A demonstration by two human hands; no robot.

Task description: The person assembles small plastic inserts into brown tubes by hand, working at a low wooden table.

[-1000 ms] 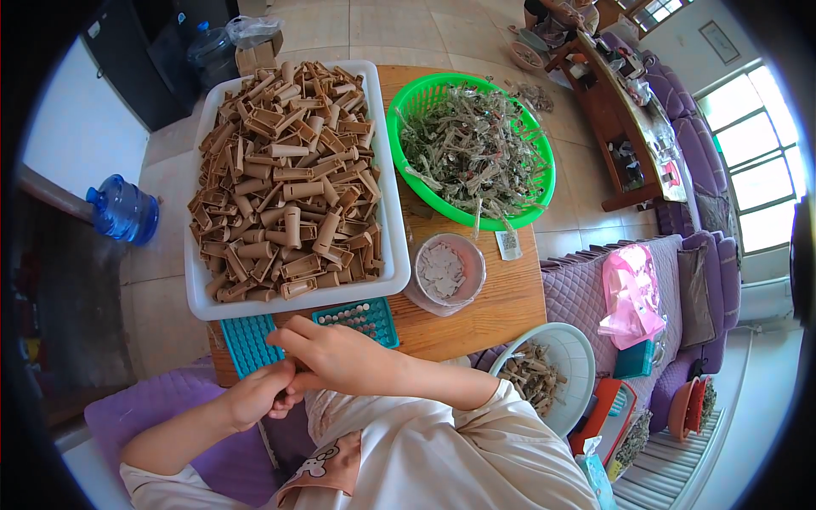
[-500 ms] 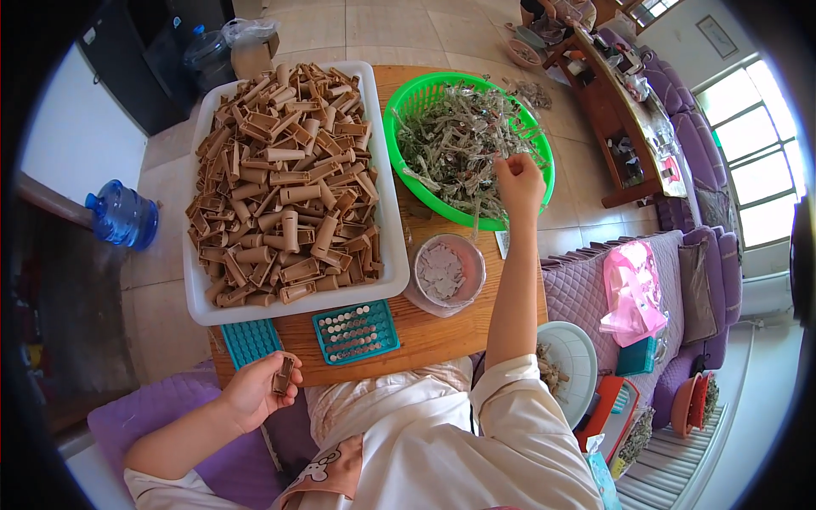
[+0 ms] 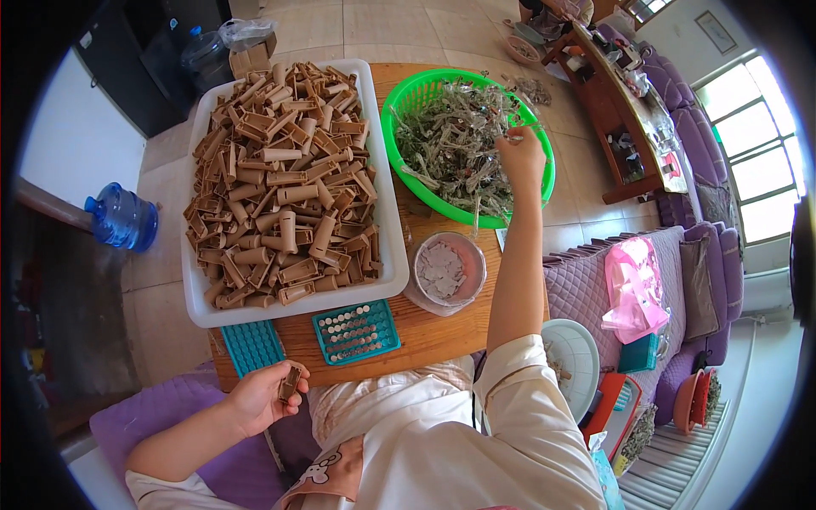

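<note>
My left hand (image 3: 257, 399), low over my lap near the table's front edge, is closed around a small brown half-round plastic casing (image 3: 290, 384) with its hollow side showing. On the right, my right hand (image 3: 520, 155) reaches over the green plastic basket (image 3: 393, 146). Its fingers are pinched at the tangled heap of clear-wrapped wired pieces (image 3: 459, 140); what lies between the fingertips is too small to make out. A white tray (image 3: 393, 255) heaped with brown plastic casings (image 3: 289, 178) stands left of the basket.
A teal tray (image 3: 384, 338) holds rows of small round silvery discs, beside another teal tray (image 3: 255, 347). A lined tub (image 3: 414, 285) contains white scraps. Right of me are a white round basin (image 3: 582, 365) and a pink bag (image 3: 633, 289) on a quilted sofa. A blue water bottle (image 3: 123, 217) stands left.
My right hand has shifted slightly farther away over the basket's heap. My left hand, still holding the brown casing, has moved a little right and toward me.
</note>
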